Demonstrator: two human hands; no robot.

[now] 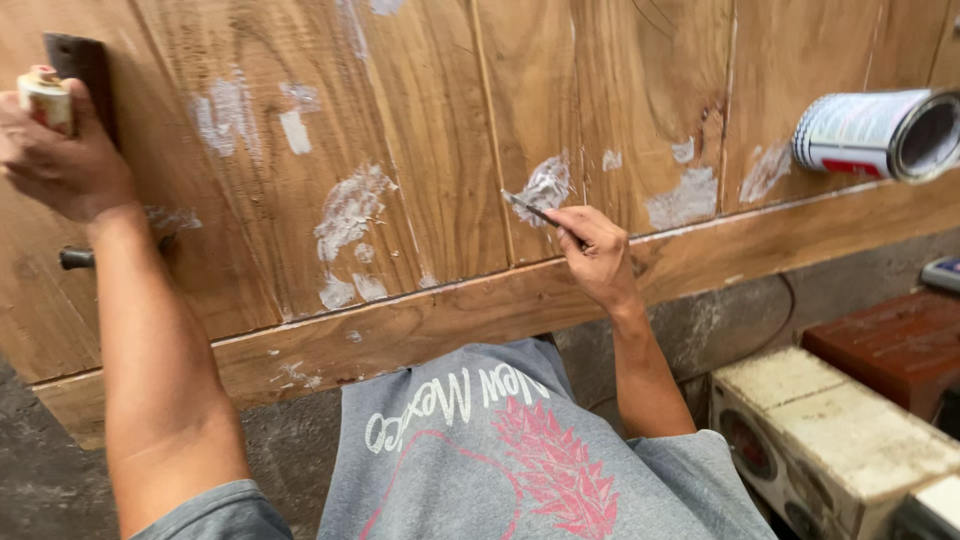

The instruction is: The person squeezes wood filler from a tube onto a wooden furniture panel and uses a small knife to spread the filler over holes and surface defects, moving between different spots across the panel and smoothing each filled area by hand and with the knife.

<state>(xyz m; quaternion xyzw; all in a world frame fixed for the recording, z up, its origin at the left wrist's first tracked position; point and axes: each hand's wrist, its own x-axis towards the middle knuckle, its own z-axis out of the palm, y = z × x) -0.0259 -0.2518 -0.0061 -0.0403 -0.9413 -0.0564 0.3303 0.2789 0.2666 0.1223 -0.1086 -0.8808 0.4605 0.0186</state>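
Our right hand (598,250) pinches a thin metal putty blade (535,211) against whitish filler (545,186) mid-frame on the brown wooden panel (420,130), our left hand (60,160) clasps a small cream tube (45,95) upper left; we judge a slipped blade could gouge the wood.

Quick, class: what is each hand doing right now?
Left hand: closed around a small tube.
Right hand: closed on a thin putty knife.

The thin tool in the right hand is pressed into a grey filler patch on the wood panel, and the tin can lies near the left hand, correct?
Not quite. The head view shows the tin can lying on its side nearer the right hand, far from the left hand. The thin tool does touch a grey filler patch on the wood panel.
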